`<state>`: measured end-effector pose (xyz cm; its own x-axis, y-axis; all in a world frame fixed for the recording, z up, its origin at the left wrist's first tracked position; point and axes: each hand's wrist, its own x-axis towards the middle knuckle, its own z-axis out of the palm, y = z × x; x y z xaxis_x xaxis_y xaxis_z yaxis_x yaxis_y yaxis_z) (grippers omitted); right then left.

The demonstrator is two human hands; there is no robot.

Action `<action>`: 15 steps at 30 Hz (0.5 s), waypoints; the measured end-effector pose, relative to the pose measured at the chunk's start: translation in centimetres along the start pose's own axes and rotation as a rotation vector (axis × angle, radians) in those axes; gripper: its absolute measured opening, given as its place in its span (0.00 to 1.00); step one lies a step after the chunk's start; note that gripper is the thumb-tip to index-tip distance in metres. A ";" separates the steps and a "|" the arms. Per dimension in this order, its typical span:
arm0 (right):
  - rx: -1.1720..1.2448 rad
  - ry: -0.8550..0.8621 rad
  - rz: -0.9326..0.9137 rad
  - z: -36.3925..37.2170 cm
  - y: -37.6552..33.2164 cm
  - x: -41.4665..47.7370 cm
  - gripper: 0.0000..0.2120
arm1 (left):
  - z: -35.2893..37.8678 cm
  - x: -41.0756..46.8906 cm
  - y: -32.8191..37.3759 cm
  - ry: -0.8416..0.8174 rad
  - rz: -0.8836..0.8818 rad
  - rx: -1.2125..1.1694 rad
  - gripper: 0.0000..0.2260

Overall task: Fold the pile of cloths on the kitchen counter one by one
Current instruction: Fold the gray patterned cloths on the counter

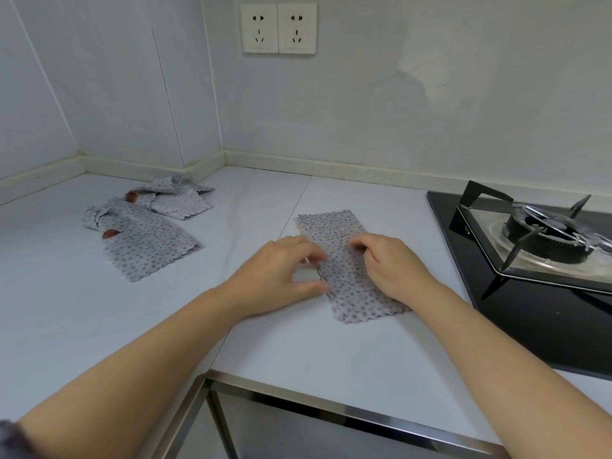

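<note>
Cloth (351,286) — grey, dotted, wavy-edged strip, left hand (278,270) fingers (309,251) pinching its edge, right hand (392,268) fingers (361,242) pinching its middle.

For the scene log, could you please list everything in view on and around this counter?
centre cloth: one, grey dotted, mid-counter, under both hands
cloth pile: several, grey dotted, counter left near the corner
brown tags: two, brown, on the pile
counter: one, white, across the foreground
hob: one, black, right
burner: one, dark with metal ring, on the hob
wall sockets: two, white, wall above
left hand: one, bare, fingers at the cloth's left edge
right hand: one, bare, on the cloth, fingers curled
</note>
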<state>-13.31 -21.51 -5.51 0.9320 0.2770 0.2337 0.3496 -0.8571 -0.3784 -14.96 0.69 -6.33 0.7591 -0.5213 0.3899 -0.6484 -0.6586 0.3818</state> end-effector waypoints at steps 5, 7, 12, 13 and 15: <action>-0.072 -0.036 -0.031 -0.1 -0.1 0.3 0.23 | 1.7 0.4 0.7 -0.045 0.029 0.055 0.16; -0.040 -0.041 -0.015 -0.3 0.2 0.2 0.28 | 1.7 0.5 0.7 0.018 -0.008 0.047 0.10; 0.032 -0.154 -0.039 -1.2 1.9 -0.1 0.33 | 0.9 0.3 0.3 0.156 -0.312 -0.176 0.06; 0.039 -0.174 -0.058 -1.2 2.0 -0.1 0.31 | 0.7 0.3 0.0 0.194 -0.362 -0.227 0.07; 0.109 -0.191 -0.091 -1.1 1.7 0.0 0.28 | 0.6 0.5 -0.4 0.252 -0.419 -0.326 0.06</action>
<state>-12.81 -23.47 -5.20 0.8939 0.4368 0.1012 0.4312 -0.7757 -0.4607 -14.29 0.37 -6.76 0.9434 -0.0812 0.3216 -0.3102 -0.5589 0.7690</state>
